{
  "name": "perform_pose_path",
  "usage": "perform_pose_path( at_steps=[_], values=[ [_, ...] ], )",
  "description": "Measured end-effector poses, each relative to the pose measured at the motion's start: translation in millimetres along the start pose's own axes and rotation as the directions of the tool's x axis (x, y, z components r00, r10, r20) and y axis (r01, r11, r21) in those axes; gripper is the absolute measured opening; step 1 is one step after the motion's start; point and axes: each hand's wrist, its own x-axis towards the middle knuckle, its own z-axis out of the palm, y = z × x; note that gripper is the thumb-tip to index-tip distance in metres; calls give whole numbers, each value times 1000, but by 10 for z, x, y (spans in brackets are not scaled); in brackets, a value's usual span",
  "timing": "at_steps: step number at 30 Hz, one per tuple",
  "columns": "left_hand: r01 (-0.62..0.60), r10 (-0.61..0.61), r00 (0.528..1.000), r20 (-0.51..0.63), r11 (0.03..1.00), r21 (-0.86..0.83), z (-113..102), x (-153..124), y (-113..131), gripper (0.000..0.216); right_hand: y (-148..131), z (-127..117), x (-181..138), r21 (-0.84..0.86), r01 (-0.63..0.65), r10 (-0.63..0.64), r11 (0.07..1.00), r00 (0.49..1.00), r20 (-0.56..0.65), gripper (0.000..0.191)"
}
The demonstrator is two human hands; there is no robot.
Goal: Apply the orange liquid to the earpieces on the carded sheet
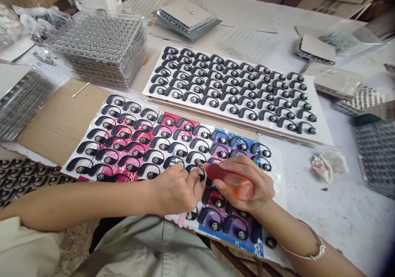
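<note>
My left hand (177,188) is closed, its fingertips close to my right hand's, over the near sheet of black hook-shaped pieces. A slim pink-ended tool (182,219) pokes out below the left fist; the rest of it is hidden. My right hand (257,182) grips a translucent orange-red squeeze bottle (230,181), its narrow end pointing at the left fingertips. What lies at the meeting point is too small to tell. Under both hands, rows of black hook pieces (135,151) with round silvery centres rest on a printed pink, white and blue sheet (257,250).
Behind lies a white board (322,133) with more rows of hook pieces. Stacked clear trays (98,38) stand at the back left, beside a cotton swab (80,90) on cardboard. At right are a crumpled white cloth (330,166) and a dark stack (376,153).
</note>
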Motion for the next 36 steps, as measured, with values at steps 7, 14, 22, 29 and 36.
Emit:
perform_pose_path(
  at_steps=[7,14,22,29,36],
  values=[
    [19,-19,1000,-19,1000,-11,-1,9,0,12,-6,-10,8,-39,25,-24,999,1000,15,24],
    [32,-32,999,-13,999,-18,-1,8,3,11,-4,-21,-2,-77,46,-45,996,999,12,24],
    [43,-44,999,-26,998,-41,-16,9,-13,13,16,-33,-49,-61,78,-84,995,992,-92,24],
    [47,-49,998,-42,998,-36,-4,-9,-34,13,24,-31,-13,-78,96,-100,992,993,-59,22],
    [45,-47,998,-42,998,-50,-19,-5,-28,13,37,-25,-32,-103,89,-93,991,995,-31,25]
  ],
)
